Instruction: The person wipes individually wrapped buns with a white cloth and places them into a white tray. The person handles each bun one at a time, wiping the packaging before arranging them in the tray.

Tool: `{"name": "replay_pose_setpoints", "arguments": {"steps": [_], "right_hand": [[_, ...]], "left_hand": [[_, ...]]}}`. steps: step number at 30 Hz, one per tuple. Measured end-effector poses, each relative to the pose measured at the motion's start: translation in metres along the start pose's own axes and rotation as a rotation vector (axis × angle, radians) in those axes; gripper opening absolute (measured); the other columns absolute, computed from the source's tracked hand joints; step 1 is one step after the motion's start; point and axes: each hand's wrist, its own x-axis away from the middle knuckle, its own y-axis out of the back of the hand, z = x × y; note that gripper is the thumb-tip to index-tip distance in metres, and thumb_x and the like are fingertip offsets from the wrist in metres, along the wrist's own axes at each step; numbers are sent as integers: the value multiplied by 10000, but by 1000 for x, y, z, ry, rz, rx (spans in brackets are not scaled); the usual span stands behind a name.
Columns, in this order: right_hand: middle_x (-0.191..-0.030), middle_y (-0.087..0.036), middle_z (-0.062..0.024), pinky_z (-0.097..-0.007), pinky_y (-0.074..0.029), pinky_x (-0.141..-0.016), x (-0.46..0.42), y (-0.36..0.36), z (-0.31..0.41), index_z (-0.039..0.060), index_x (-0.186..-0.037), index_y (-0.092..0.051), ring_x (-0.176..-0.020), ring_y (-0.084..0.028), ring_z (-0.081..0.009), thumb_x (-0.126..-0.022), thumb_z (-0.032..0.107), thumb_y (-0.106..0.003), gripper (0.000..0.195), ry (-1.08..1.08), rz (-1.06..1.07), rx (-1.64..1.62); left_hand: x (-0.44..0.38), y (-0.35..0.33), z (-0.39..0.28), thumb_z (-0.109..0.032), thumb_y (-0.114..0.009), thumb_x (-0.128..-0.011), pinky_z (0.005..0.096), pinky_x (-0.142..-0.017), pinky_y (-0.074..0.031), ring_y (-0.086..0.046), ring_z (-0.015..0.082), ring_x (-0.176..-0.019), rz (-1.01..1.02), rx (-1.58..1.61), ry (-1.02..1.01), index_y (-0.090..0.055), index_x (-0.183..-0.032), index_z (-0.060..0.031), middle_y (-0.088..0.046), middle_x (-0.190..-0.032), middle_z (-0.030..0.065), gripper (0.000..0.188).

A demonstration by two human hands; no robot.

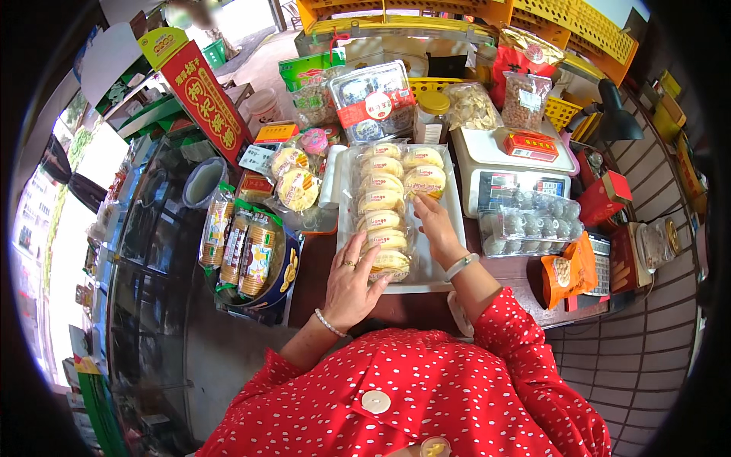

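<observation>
A white plastic tray (pixel 344 220) lies before me with individually wrapped round cakes standing in two rows. The left row (pixel 381 200) runs nearly the tray's full length; the shorter right row sits at the far end. My left hand (pixel 353 280), fingers spread, rests against the near left side of the left row, touching its wrappers. My right hand (pixel 438 227) reaches over the tray's right half. Its fingertips touch the lower edge of the front wrapped cake (pixel 424 181) in the right row. The right thumb is mostly hidden.
Left of the tray stand a tin (pixel 288 274) with packs of biscuits and two loose wrapped cakes (pixel 298 188). To the right are a digital scale (pixel 477 154), a clear egg carton (pixel 528 225), an orange snack bag (pixel 568 271) and a calculator (pixel 598 263). A clear plastic box (pixel 371 100) stands behind.
</observation>
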Motion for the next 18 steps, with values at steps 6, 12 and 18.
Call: {"name": "replay_pose_setpoints", "arguments": {"steps": [6, 12, 18], "right_hand": [[-1221, -508, -98, -358, -357, -884, 31, -2, -13, 13, -1300, -418, -1113, -444, -197, -906, 338, -491, 515, 20, -19, 46], [-1178, -529, -73, -350, -393, -856, 39, 2, -21, 22, -1271, -453, -1060, -476, -188, -921, 357, -483, 485, -39, 106, -53], [-1153, -553, -72, -319, -409, -821, 58, 11, 7, 34, -1200, -517, -1060, -496, -174, -912, 323, -510, 408, 57, 22, 23]], "left_hand": [[10, 1, -3, -206, -654, -761, 421, -956, -362, -429, 363, -1172, 4, -21, -29, -559, -1075, -8, -451, -1267, 190, 383], [-5, 18, 1, -212, -664, -763, 372, -871, -451, -544, 292, -1049, 60, 51, -23, -601, -1028, -38, -549, -1161, 135, 323], [-73, 83, 75, -193, -677, -738, 381, -799, -479, -593, 320, -930, -175, -269, 113, -605, -1022, -39, -621, -1011, 161, 331]]}}
